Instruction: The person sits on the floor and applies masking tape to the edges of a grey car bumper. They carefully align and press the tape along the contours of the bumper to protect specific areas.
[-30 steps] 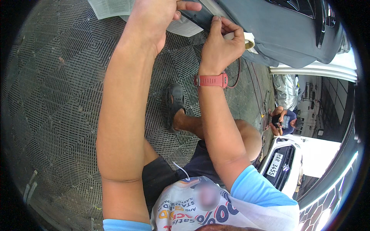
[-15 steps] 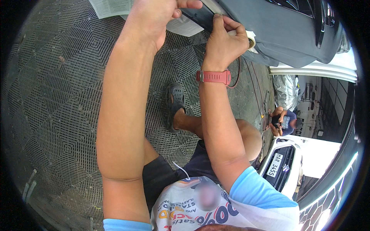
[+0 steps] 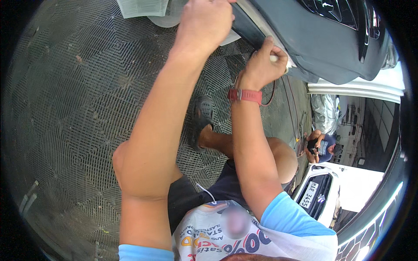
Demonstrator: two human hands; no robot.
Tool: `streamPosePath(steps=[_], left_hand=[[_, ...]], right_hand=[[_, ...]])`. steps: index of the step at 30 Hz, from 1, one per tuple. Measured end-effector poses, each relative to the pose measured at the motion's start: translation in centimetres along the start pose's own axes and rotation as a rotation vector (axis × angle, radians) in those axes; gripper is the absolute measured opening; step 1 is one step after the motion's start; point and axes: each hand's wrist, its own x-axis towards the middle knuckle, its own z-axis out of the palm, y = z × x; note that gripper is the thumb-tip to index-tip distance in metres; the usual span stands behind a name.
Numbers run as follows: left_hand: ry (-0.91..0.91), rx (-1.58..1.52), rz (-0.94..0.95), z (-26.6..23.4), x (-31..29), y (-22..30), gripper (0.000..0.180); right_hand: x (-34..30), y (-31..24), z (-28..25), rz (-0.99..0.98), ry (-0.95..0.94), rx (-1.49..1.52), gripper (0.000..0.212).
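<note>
A pale strip of masking tape (image 3: 256,18) runs along the lower edge of a dark grey car bumper (image 3: 300,39). My right hand (image 3: 265,65) is closed at the strip's lower end, thumb pressed to it, around a roll of masking tape (image 3: 273,58) that shows only in part between the fingers. My left hand (image 3: 204,26) is beside the strip's upper part at the picture's top edge. Its fingers are curled together, their tips partly cut off, so what they pinch is hidden.
Sheets of printed paper (image 3: 143,6) and a translucent rounded thing (image 3: 167,15) lie on the grey patterned mat (image 3: 87,108). Cables (image 3: 289,95) trail along the floor. At the right a person (image 3: 322,145) sits near a white car (image 3: 318,191).
My left hand has moved right, towards the bumper, and its outstretched fingers have curled. My right hand has shifted down and right along the bumper edge, with more of the tape strip showing.
</note>
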Motion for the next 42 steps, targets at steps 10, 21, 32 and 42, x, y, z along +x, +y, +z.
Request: streamPosePath(steps=[10, 21, 32, 42], left_hand=[[0.069, 0.673, 0.417, -0.9, -1.3, 0.4, 0.035], [-0.514, 0.477, 0.000, -5.0, -1.3, 1.1, 0.025], [-0.194, 0.388, 0.288, -5.8, -0.9, 0.9, 0.023], [-0.026, 0.233, 0.254, -6.0, 0.3, 0.6, 0.005]], right_hand=[[-4.9, -0.7, -6.2, 0.290, -0.553, -0.033, 0.036], [-3.3, -6.3, -2.5, 0.078, -1.054, -0.082, 0.051], [-5.4, -6.0, -0.9, -0.340, -0.819, -0.235, 0.020], [-7.4, -6.9, 0.6, 0.134, -0.546, 0.112, 0.038]])
